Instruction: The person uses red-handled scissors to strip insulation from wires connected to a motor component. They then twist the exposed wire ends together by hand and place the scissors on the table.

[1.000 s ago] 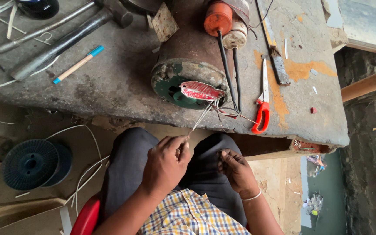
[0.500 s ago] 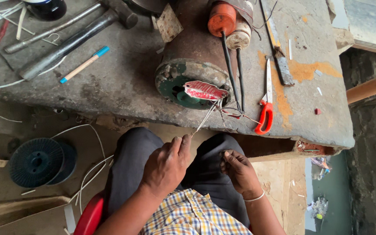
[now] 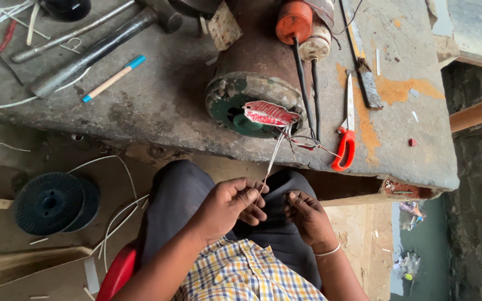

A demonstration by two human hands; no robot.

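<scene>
Two hands sit below the table [image 3: 157, 106]: left hand [image 3: 232, 203] fingers pinch a thin wire [image 3: 271, 159] from the motor [image 3: 255, 83]; right hand [image 3: 308, 217] fingers curled, contents indiscernible.

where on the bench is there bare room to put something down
The widest bare patch of the bench lies between the blue-tipped pen and the rusty motor. A smaller one sits right of the red-handled scissors, toward the bench edge. The top left is crowded with a hammer and a metal rod. Wires run from the motor to the left hand.
</scene>
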